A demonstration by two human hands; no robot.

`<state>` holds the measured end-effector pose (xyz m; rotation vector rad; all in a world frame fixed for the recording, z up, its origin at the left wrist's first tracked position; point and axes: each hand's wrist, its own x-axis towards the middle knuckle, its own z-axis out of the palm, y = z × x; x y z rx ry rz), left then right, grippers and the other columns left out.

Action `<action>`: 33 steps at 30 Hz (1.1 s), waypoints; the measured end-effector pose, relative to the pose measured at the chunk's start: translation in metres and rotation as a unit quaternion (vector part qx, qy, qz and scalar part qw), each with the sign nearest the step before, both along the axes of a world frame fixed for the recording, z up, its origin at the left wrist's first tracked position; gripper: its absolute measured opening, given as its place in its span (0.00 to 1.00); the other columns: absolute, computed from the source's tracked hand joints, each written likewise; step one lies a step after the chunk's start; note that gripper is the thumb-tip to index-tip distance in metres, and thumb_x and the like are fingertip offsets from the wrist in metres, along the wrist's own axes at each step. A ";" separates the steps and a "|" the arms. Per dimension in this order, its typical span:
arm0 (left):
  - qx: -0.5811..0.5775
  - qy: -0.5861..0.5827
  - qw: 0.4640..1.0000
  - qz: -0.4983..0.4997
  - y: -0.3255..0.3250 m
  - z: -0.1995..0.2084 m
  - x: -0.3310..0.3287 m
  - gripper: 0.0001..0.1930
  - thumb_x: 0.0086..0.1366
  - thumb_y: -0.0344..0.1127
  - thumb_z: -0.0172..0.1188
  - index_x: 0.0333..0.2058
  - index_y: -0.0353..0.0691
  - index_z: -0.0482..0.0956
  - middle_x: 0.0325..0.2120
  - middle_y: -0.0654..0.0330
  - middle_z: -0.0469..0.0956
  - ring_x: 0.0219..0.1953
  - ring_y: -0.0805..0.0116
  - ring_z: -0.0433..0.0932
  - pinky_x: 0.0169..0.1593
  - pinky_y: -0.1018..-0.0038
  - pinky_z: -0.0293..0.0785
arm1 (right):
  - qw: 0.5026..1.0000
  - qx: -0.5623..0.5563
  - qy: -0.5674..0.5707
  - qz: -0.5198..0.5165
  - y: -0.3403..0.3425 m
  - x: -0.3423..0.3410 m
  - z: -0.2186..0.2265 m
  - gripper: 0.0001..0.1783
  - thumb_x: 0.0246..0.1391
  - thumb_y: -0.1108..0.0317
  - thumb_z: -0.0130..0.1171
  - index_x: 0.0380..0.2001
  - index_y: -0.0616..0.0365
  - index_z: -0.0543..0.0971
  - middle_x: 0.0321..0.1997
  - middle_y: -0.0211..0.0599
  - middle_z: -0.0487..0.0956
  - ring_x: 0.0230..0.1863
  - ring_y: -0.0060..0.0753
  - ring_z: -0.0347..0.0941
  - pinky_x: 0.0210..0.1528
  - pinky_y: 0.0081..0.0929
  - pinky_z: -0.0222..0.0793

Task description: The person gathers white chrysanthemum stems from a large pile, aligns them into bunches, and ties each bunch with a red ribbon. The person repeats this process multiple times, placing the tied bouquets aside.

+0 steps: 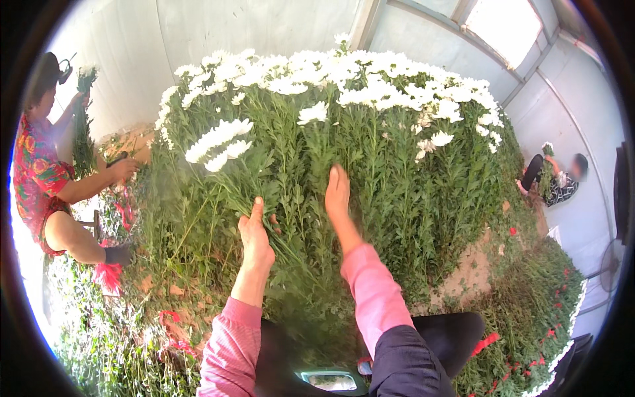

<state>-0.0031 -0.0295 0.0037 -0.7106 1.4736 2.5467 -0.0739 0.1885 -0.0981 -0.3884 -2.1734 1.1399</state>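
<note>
A bunch of white chrysanthemums (221, 142) leans left in my left hand (256, 235), which is closed around its green stems with the thumb on top. The blooms fan out up and to the left of my fist, and the lower stems slant down to the right. My right hand (338, 190) reaches among the leafy stems of a large upright mass of white chrysanthemums (397, 165). Its fingers stretch upward, partly against the foliage, and no stem shows clearly in them. Just above it, a single chrysanthemum (313, 113) stands forward of the mass.
At the left a seated person (49, 165) in a red floral top holds a bunch of stems. Another person (562, 182) sits far right with flowers. Cut greenery (529, 304) with red ties lies at the lower right. Leaf litter (112, 337) covers the lower left. Pale wall panels (264, 26) stand behind.
</note>
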 end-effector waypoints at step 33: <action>0.089 0.007 0.995 -0.039 0.010 0.014 0.007 0.20 0.68 0.50 0.63 0.44 0.40 0.70 0.30 0.61 0.76 0.28 0.71 0.76 0.28 0.69 0.74 | 0.963 -0.091 0.125 0.220 0.021 0.101 0.392 0.10 0.67 0.66 0.54 0.43 0.61 0.80 0.29 0.30 0.80 0.21 0.18 0.71 0.24 0.15 0.70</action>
